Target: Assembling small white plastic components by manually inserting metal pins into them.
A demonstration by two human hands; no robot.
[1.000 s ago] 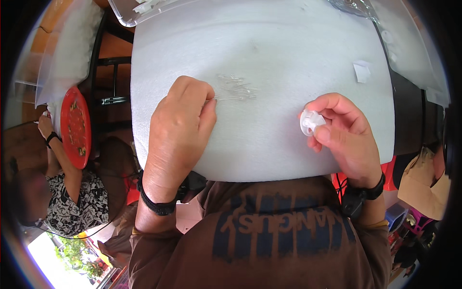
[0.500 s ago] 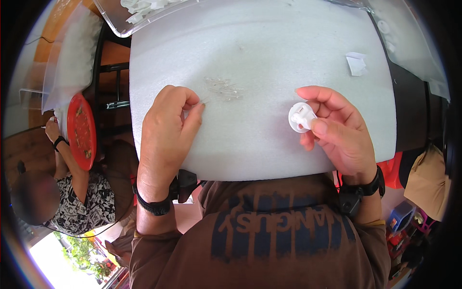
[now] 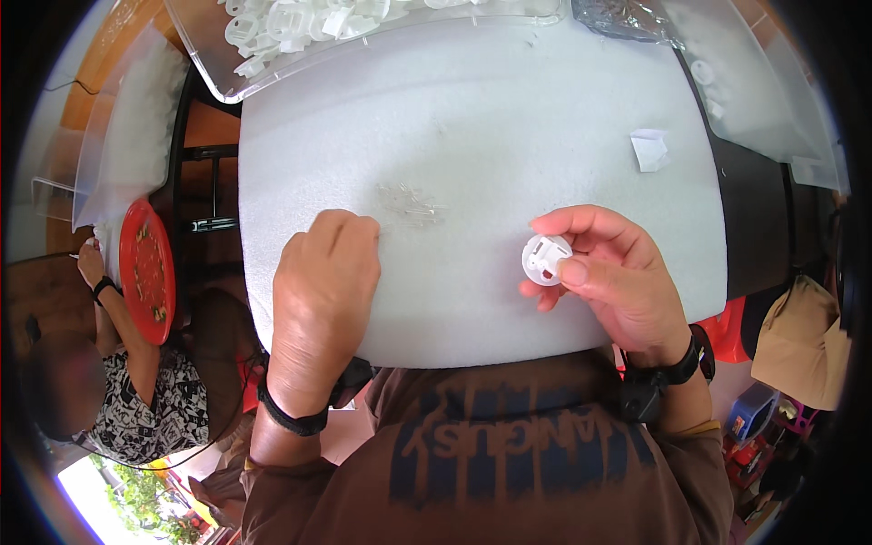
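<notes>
My right hand pinches a white round plastic part between thumb and fingers, above the right half of the pale table mat. The part is disc-like, with slots and raised pieces on the face toward me. My left hand is closed, knuckles up, over the left half of the mat. Its fingertips are turned down out of sight, so whatever they pinch is hidden. Just to the right of it lies a loose heap of thin metal pins.
A clear bin full of white plastic parts stands at the far left edge. A dark plastic bag lies at the back, a white paper scrap at right. Beyond the left edge, another person sits by a red tray.
The whole view has shifted, showing more of the far bin. My left hand's fingers have curled downward, hiding their tips. The white part in my right hand has turned to show more of its face.
</notes>
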